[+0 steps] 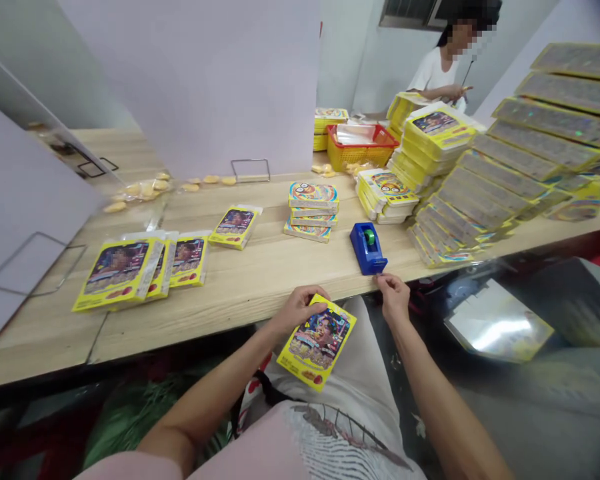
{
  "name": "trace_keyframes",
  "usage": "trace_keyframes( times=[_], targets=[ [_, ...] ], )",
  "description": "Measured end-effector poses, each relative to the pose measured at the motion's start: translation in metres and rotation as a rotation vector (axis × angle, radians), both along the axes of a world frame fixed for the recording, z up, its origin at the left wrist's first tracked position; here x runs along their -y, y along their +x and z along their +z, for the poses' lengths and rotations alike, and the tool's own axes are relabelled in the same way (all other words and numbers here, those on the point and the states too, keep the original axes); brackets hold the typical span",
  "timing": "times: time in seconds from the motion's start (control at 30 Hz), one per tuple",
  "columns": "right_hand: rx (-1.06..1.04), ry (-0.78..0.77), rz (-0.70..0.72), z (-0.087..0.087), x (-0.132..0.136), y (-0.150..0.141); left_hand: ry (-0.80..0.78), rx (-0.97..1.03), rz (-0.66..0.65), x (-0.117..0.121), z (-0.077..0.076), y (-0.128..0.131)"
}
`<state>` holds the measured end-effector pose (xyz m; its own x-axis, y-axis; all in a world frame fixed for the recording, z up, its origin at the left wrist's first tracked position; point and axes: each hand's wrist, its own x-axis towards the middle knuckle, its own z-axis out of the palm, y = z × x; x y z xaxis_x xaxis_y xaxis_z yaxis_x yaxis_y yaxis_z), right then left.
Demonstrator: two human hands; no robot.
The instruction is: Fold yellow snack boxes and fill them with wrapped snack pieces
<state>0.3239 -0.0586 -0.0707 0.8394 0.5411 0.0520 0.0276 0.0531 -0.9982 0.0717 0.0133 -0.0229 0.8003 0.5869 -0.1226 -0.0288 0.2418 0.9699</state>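
Note:
My left hand (296, 310) is closed on the top edge of a yellow card packet (317, 341) and holds it over my lap, just below the table's front edge. My right hand (393, 297) is pinched at the front end of a blue tape dispenser (367, 247) with a green roll, which sits at the table's edge. I cannot make out what the fingers pinch. A short stack of colourful card packs (312, 211) stands behind the dispenser, to the left.
Sealed yellow packets (140, 263) lie on the wooden table (260, 280) at the left. Tall stacks of yellow packs (500, 180) fill the right side. A red basket (360, 145) stands behind. White divider boards (200, 80) stand at the back and left. Another person (443, 67) works at the far end.

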Motion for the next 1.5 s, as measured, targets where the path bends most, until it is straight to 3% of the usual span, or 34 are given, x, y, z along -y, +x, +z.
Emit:
trace_keyframes(
  times=[0.07, 0.2, 0.23, 0.3, 0.37, 0.47, 0.6, 0.67, 0.73, 0.9, 0.97, 1.03, 1.1, 1.23, 1.33, 1.4, 1.5],
  targets=[
    [-0.036, -0.056, 0.221, 0.021, 0.011, -0.008, -0.001, -0.018, -0.091, -0.008, 0.001, 0.0],
    [0.022, -0.288, 1.039, 0.067, 0.021, -0.032, 0.006, -0.047, -0.291, -0.023, 0.002, 0.003],
    [0.075, -0.332, 1.178, 0.074, 0.02, -0.038, 0.011, -0.053, -0.322, -0.025, 0.002, 0.004],
    [0.167, -0.389, 1.332, 0.083, 0.015, -0.046, 0.023, -0.064, -0.361, -0.026, 0.003, 0.006],
    [0.229, -0.426, 1.39, 0.084, 0.009, -0.052, 0.036, -0.073, -0.381, -0.026, 0.004, 0.006],
    [0.358, -0.457, 1.393, 0.083, 0.004, -0.062, 0.056, -0.081, -0.382, -0.024, 0.005, 0.004],
    [0.603, -0.532, 1.157, 0.081, 0.008, -0.077, 0.043, -0.083, -0.342, -0.023, 0.006, -0.002],
    [0.58, -0.528, 1.051, 0.076, 0.014, -0.084, 0.025, -0.086, -0.322, -0.022, 0.007, -0.007],
    [0.383, -0.487, 1.026, 0.068, 0.02, -0.088, 0.009, -0.078, -0.328, -0.02, 0.01, -0.012],
    [-0.385, -0.375, 1.067, 0.04, 0.03, -0.099, -0.086, -0.008, -0.351, -0.014, 0.018, -0.025],
    [-0.55, -0.344, 1.007, 0.034, 0.032, -0.108, -0.098, 0.008, -0.316, -0.014, 0.017, -0.03],
    [-0.622, -0.288, 0.913, 0.032, 0.033, -0.121, -0.116, 0.012, -0.204, -0.014, 0.013, -0.036],
    [-0.623, -0.188, 0.837, 0.034, 0.031, -0.137, -0.166, 0.038, -0.01, -0.016, 0.009, -0.043],
    [-0.411, -0.09, 0.904, 0.042, 0.014, -0.158, -0.179, 0.146, 0.339, -0.039, 0.011, -0.055],
    [-0.158, -0.121, 0.961, 0.069, -0.016, -0.147, 0.12, 0.064, 0.468, -0.079, 0.029, -0.07],
    [0.136, -0.108, 0.933, 0.101, -0.046, -0.126, 0.45, -0.155, 0.598, -0.119, 0.042, -0.085],
    [0.73, -0.045, 0.723, 0.154, -0.103, -0.085, 0.829, -0.733, 0.757, -0.186, 0.049, -0.103]
  ],
)
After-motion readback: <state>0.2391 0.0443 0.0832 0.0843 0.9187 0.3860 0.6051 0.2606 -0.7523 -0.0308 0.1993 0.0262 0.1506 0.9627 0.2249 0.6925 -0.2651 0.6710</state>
